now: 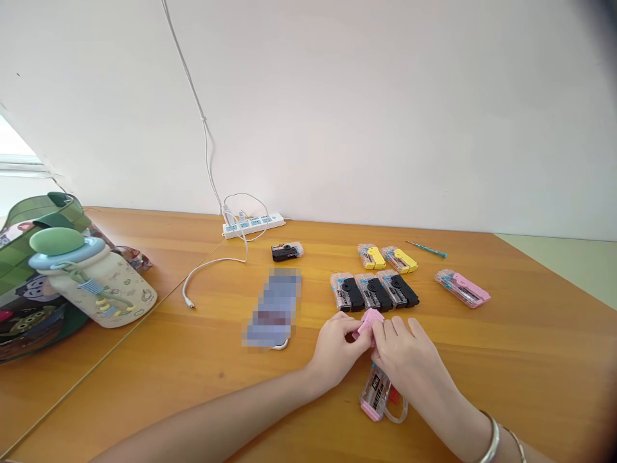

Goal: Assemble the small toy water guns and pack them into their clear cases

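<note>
Over the wooden table (pixel 159 366), left hand (pixel 336 350) and right hand (pixel 409 357) pinch a pink-and-clear water gun (pixel 375 390).

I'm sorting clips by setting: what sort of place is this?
Probably an indoor work spot at home or in a small workshop; I can't tell which. Water guns and a screwdriver lie on a wooden table, with a power strip by the wall.

Wall (pixel 361 116): plain, white, with a white cord (pixel 186 64) running down it. Window (pixel 17 141): far left, partly in view, bright. Surface (pixel 168 360): orange-brown wood, grained, set near the wall; pale sheen toward the window. Pale green area (pixel 569 263): beyond the right edge.
</note>
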Motion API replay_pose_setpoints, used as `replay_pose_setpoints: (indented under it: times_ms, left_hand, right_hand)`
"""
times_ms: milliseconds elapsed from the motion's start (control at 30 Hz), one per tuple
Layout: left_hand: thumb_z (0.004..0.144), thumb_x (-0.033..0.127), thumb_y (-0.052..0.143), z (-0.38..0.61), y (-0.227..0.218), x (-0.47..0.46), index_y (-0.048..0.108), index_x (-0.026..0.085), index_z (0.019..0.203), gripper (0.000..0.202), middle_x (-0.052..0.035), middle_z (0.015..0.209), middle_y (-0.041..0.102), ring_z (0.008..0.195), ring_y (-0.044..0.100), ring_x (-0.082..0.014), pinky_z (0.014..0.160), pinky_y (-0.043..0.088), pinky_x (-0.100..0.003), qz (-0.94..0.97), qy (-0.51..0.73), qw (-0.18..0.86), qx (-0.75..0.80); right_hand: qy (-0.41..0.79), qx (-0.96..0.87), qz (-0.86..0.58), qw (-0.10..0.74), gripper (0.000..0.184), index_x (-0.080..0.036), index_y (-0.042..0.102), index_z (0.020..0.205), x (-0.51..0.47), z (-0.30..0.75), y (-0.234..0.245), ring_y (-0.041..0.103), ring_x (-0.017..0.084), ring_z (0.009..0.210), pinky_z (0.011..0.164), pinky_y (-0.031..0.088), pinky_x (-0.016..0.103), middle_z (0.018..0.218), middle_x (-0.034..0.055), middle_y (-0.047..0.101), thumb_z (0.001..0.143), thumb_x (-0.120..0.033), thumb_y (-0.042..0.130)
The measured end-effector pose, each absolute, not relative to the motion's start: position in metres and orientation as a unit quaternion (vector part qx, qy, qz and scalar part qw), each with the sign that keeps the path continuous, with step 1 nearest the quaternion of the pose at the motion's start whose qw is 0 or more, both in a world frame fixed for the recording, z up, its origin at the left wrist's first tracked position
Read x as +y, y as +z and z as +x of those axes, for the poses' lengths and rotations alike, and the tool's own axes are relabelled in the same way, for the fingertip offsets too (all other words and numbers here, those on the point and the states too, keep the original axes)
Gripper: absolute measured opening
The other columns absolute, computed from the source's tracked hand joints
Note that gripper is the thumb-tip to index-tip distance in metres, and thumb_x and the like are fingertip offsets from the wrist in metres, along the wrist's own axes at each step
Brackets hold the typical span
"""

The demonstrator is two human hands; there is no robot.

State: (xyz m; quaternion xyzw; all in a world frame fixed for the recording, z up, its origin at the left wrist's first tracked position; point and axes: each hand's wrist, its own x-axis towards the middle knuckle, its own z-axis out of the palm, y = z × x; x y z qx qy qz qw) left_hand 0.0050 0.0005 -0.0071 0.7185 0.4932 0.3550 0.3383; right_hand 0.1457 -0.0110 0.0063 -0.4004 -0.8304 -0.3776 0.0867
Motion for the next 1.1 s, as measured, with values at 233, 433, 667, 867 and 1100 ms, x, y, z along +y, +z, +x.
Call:
replay_pose_setpoints:
  times_ms: [233,433,667,867,1100]
  left_hand:
    - [0.083,0.026,0.041,0.006,-0.008,0.000,0.032,0.017,0.049,0.037,0.0030,0.049,0.037,0.059,0.035,-0.0130,0.061,0.030,-0.026,0.706,0.376,0.351,0.487]
    - [0.083,0.027,0.041,0.005,-0.010,0.000,0.025,0.018,0.052,0.037,0.0038,0.052,0.030,0.059,0.029,-0.0123,0.062,0.029,-0.025,0.690,0.401,0.367,0.478]
    - [0.088,0.035,0.040,0.006,-0.007,0.000,0.040,0.018,0.054,0.038,0.0023,0.056,0.043,0.063,0.038,-0.0137,0.062,0.032,-0.024,0.678,0.409,0.384,0.475]
    - [0.090,0.032,0.043,0.005,-0.007,-0.001,0.064,0.020,0.073,0.030,0.0015,0.069,0.059,0.071,0.048,-0.0145,0.067,0.034,-0.024,0.687,0.407,0.402,0.448]
    - [0.091,0.038,0.043,0.005,-0.008,-0.001,0.058,0.019,0.065,0.035,0.0011,0.067,0.057,0.068,0.045,-0.0146,0.066,0.033,-0.025,0.702,0.390,0.397,0.445]
  right_hand:
    - [-0.375,-0.809,-0.443,0.096,0.014,-0.016,0.053,0.063,-0.014,0.140,-0.004,0.043,0.019,0.053,0.051,0.026,0.032,0.055,0.0051,0.049,0.075,-0.011,0.050]
    - [-0.341,-0.838,-0.397,0.152,0.021,-0.017,0.051,0.061,-0.005,0.139,0.007,0.049,0.017,0.050,0.045,0.022,0.029,0.055,0.0030,0.052,0.069,0.002,0.045]
    - [-0.201,-0.856,-0.403,0.253,0.029,-0.019,0.053,0.062,0.005,0.156,0.028,0.047,0.013,0.044,0.045,0.027,0.026,0.049,-0.0005,0.052,0.083,-0.012,0.035]
    - [-0.075,-0.832,-0.449,0.317,0.022,-0.024,0.063,0.088,0.001,0.188,0.022,0.057,0.011,0.057,0.050,0.033,0.023,0.069,-0.0026,0.065,0.092,-0.023,0.042]
    - [-0.075,-0.857,-0.345,0.376,0.013,-0.022,0.064,0.089,0.002,0.188,0.019,0.057,0.011,0.061,0.059,0.040,0.023,0.072,-0.0025,0.067,0.085,-0.012,0.057]
